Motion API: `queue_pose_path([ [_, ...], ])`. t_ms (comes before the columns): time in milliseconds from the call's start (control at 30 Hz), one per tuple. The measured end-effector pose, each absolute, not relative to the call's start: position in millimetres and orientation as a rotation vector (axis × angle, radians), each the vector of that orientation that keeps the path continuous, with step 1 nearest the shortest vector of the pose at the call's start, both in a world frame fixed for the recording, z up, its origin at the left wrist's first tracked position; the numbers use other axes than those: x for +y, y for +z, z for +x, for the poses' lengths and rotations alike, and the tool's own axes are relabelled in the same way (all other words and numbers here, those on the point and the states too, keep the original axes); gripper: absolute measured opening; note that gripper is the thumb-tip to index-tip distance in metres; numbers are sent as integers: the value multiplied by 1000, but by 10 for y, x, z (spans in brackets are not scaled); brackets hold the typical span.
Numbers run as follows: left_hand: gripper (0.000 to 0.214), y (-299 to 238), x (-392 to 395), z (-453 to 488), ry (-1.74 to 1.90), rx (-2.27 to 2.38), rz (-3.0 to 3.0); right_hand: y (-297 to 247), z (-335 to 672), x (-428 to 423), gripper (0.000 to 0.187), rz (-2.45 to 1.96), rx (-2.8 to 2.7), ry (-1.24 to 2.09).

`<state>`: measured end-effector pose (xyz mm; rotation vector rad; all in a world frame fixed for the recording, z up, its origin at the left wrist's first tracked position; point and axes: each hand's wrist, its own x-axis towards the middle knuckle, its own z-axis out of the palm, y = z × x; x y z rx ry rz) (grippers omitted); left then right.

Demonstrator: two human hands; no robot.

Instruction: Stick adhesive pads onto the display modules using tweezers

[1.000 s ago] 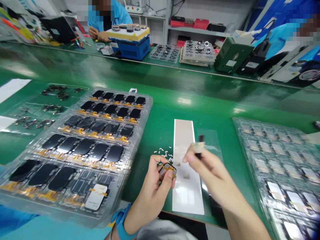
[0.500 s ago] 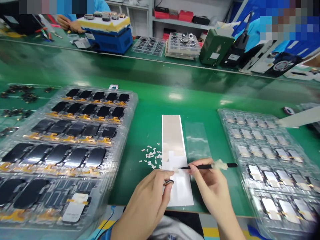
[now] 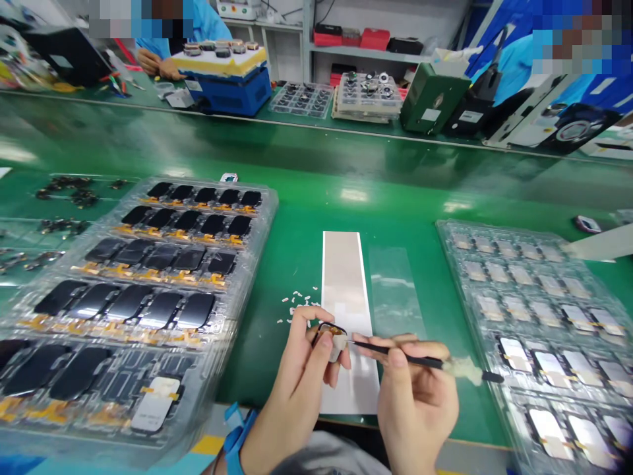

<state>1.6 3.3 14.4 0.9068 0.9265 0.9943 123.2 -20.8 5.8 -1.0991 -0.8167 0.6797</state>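
Note:
My left hand (image 3: pixel 301 379) is closed around a small display module (image 3: pixel 338 344), tilted up above the white-edged strip sheet (image 3: pixel 342 267). A pale backing and a bit of orange flex show on the module; the fingers hide part of it. My right hand (image 3: pixel 420 389) grips dark pointed tweezers (image 3: pixel 425 361) with a yellowish wrap near the rear end. Their tip is at the module's right edge; whether it touches or carries anything is too small to tell. Small white pieces (image 3: pixel 297 296) lie scattered left of the strip, and a clear film (image 3: pixel 393 274) lies to its right.
On the left stands a clear tray (image 3: pixel 271 198) of black screens with orange flex cables, one module lying white side up. A second clear tray (image 3: pixel 448 231) with silvery modules is at right. A raised shelf (image 3: pixel 306 132) crosses behind, with a co-worker's hands (image 3: pixel 158 64) beyond.
My left hand has turned and lifted, bringing the module into view above the strip. The tweezers have moved from the strip to the module's edge. The view has shifted slightly.

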Motion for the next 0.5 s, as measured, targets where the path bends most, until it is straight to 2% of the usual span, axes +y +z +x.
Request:
queue_pose_path([
  [133, 30, 175, 40, 48, 998, 841, 853, 76, 1147, -177, 13, -1065, -856, 665],
  [500, 23, 149, 43, 56, 989, 817, 867, 64, 1180, -174, 15, -1067, -904, 608],
])
